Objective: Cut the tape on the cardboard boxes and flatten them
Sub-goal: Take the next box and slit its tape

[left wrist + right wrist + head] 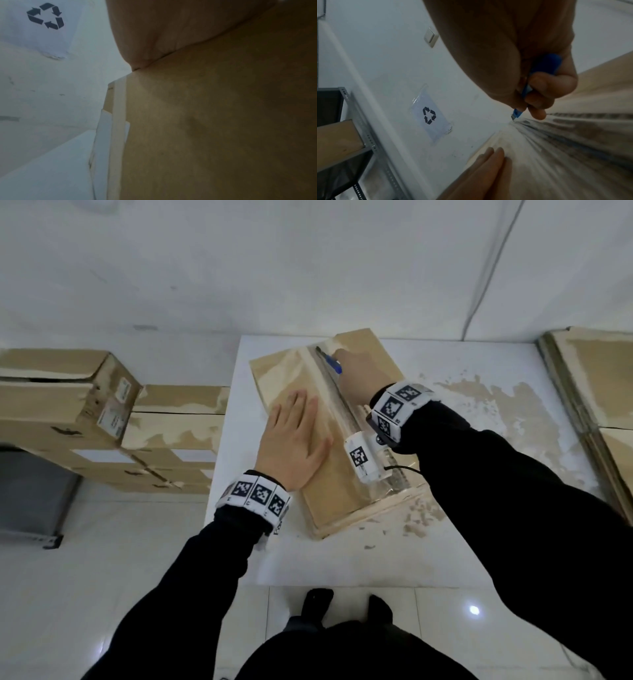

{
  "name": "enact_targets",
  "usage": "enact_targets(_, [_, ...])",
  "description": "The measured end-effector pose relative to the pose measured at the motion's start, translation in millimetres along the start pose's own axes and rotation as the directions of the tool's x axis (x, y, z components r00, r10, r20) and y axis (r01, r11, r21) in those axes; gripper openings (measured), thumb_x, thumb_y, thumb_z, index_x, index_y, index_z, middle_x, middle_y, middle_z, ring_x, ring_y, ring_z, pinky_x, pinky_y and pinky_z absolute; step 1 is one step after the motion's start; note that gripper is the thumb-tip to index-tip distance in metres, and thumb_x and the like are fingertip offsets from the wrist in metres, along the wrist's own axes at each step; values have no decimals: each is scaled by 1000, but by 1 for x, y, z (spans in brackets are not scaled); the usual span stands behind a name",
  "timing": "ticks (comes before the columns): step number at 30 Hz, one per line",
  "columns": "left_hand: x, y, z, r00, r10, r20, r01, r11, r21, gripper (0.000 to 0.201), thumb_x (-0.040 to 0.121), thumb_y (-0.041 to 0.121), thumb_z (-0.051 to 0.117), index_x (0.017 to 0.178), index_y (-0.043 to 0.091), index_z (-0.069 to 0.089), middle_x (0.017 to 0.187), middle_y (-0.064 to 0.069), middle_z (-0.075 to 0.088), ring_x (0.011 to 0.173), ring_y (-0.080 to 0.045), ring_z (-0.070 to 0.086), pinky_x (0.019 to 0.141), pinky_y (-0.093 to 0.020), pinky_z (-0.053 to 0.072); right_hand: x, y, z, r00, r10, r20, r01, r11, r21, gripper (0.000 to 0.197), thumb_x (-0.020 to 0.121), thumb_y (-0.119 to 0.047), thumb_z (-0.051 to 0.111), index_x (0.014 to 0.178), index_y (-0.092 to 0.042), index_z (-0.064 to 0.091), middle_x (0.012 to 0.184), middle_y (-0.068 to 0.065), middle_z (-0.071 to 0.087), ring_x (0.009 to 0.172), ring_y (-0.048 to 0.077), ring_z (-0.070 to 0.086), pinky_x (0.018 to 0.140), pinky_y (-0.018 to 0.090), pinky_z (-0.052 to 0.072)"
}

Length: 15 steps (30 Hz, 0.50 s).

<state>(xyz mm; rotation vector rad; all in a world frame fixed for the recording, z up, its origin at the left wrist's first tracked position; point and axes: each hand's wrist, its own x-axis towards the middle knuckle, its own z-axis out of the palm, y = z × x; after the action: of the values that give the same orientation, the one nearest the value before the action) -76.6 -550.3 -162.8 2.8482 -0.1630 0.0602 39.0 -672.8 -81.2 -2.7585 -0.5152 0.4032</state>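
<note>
Left hand (297, 440), fingers straight and together, lies palm-down on the top face of the cardboard box (325, 484) at the centre of the head view; it grips nothing. Right hand (359, 374), just above and to the right of it in the frame, has its fingers curled round a blue utility knife (333, 361), the thumb and fingertips closed on the handle. In the right wrist view the knife tip (513, 118) meets the clear tape (573, 135) at the far end of the box. That tape (337, 402) runs as a glossy strip along the middle seam of the box top, from the upper centre of the head view down toward the lower right edge of the box.

The box lies flat and turned at an angle on a white table (359, 559) whose right part is covered with torn paper residue (507, 405). In the left wrist view the palm (171, 29) presses on the brown board, and a pale strip of tape (118, 121) crosses the box edge at centre left.

At the left of the head view stands a stack of cardboard boxes (102, 419) bearing white labels; at the right edge lie more flat brown cartons (596, 392). Both wrists carry white bands with black square markers (255, 494). On the white wall a sheet with a recycling symbol (429, 115) shows at centre left of the right wrist view, with a light switch (430, 37) above it and a perforated metal shelf upright (368, 135) at the left.
</note>
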Motion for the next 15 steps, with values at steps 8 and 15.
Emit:
enact_targets(8, [0,0,2,1000,8,-28,-9,1000,-29,82,88,60,3,153,13,12,161,-7,6,148,-17,-3,119,-32,-8,-2,-13,3,998,-10,-69,2,993,-115,37,97,0,30,132,-1,41,119,23,56,106,36,54,68,29,28])
enact_targets(15, [1,2,2,1000,4,-22,-5,999,-44,81,87,59,2,153,13,11,161,-7,6,149,-18,-1,120,-33,-4,0,-18,7,992,-41,-118,21,986,-165,36,98,0,28,132,-1,41,116,24,57,96,35,54,68,30,28])
